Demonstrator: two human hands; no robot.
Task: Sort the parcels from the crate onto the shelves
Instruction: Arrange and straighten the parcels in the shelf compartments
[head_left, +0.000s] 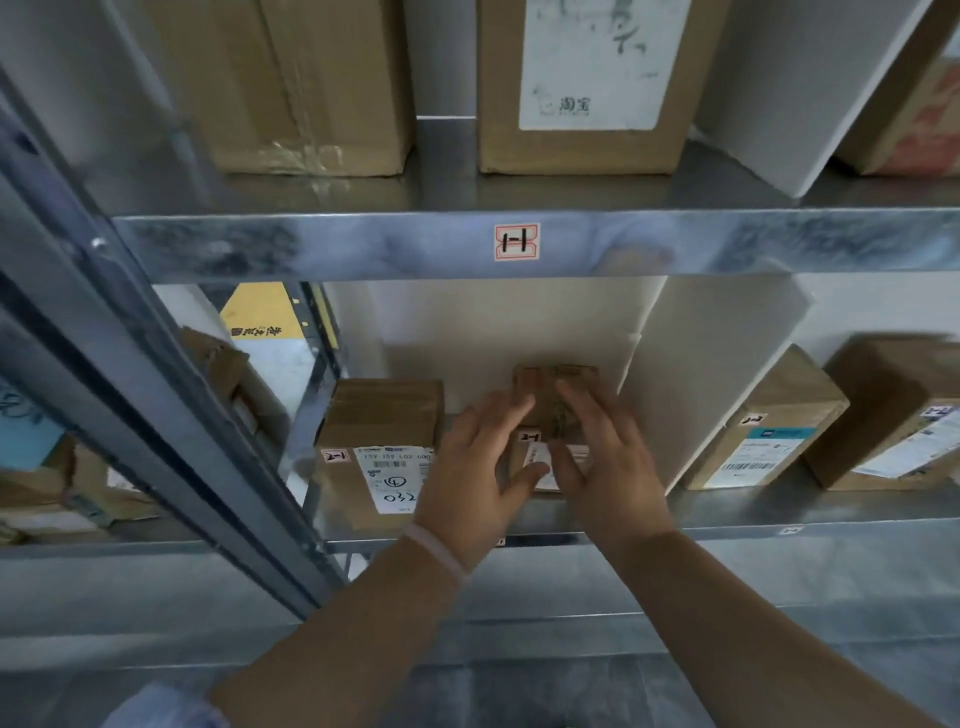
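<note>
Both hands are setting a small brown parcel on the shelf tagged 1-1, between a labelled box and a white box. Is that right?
Not quite. In the head view the left hand and right hand set the small parcel on the shelf below the 1-1 tag, between the labelled box and the white box.

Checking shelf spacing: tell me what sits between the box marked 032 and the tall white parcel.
In the head view, the small brown parcel stands there, both hands on it.
</note>
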